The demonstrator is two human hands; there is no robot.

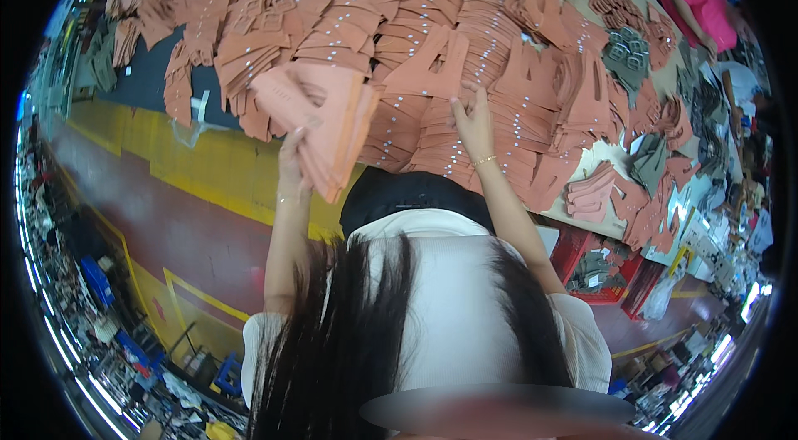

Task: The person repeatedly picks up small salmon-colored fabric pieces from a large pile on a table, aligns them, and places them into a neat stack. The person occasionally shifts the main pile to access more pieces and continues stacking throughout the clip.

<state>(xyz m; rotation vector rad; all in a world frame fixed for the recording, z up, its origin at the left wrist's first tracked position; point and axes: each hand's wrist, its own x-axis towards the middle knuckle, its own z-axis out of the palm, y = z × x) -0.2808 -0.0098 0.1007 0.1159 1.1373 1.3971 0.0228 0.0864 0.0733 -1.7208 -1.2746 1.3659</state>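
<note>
My left hand [293,161] is closed on the lower edge of a stack of salmon-coloured cut pieces [307,103]. Their layered edges fan out toward the right, and the top piece has an oval cutout. My right hand [475,124] is over the table, thumb and forefinger apart. Its fingertips are at the lower right corner of a flat salmon piece [431,66] with a slot in it. Whether they grip that corner is hard to see. Overlapping rows of salmon pieces [416,136] with small white marks surround this piece.
More salmon pieces in piles [249,16] cover the worktable's far left. Dark green pieces [628,53] lie at the right, near a person in a pink top [706,12]. Under the table's right side stands a red crate [582,261]. The floor [208,207] has yellow markings.
</note>
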